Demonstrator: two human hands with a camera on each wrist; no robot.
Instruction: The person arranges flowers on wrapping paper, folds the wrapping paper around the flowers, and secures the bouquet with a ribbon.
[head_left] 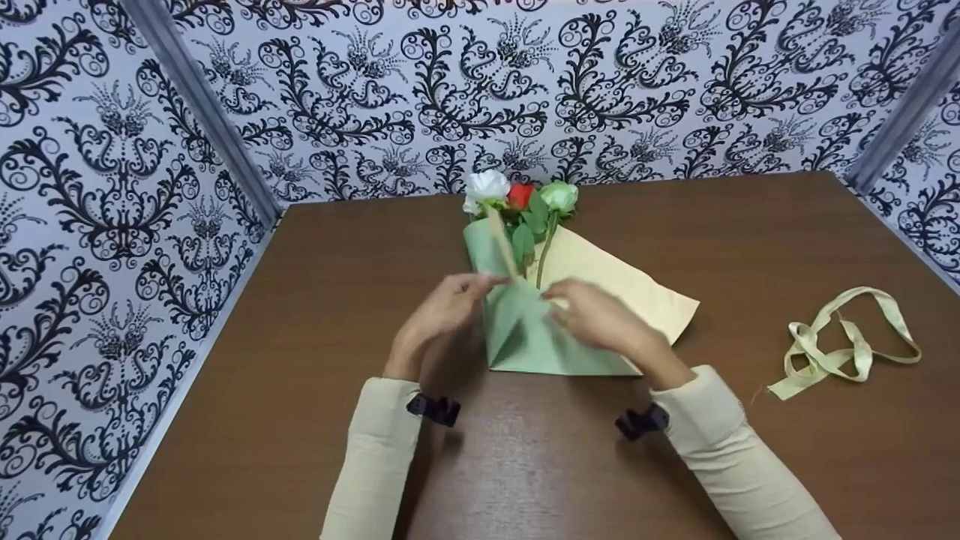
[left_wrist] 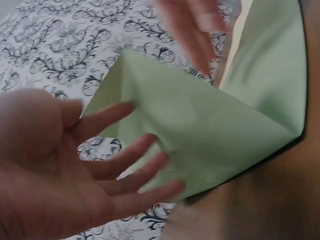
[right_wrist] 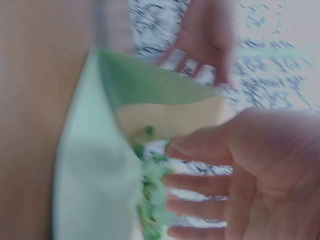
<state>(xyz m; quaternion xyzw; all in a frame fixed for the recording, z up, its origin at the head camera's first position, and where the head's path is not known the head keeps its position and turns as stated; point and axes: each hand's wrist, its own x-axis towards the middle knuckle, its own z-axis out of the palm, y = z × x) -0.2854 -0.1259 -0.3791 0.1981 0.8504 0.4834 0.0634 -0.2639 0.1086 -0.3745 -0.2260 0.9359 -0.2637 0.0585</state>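
Note:
A sheet of wrapping paper, green outside [head_left: 555, 349] and cream inside [head_left: 619, 277], lies partly folded around artificial flowers. A white flower [head_left: 489, 187], a red flower [head_left: 520, 196] and a pale green flower [head_left: 559, 197] stick out at its far end, with green leaves [head_left: 535, 217] below them. My left hand [head_left: 450, 304] is at the paper's left side, its fingers spread in front of the raised green flap [left_wrist: 185, 120] in the left wrist view. Over the paper's right part, my right hand [head_left: 600, 315] has its fingers extended near the fold; leaves show beyond its fingertips [right_wrist: 175, 205].
A loosely looped cream ribbon [head_left: 855, 352] lies on the right of the brown wooden table [head_left: 337, 262]. Panels with black scroll patterns [head_left: 480, 90] stand behind the table and along its sides. A black strap mount [head_left: 435, 410] sits at each wrist.

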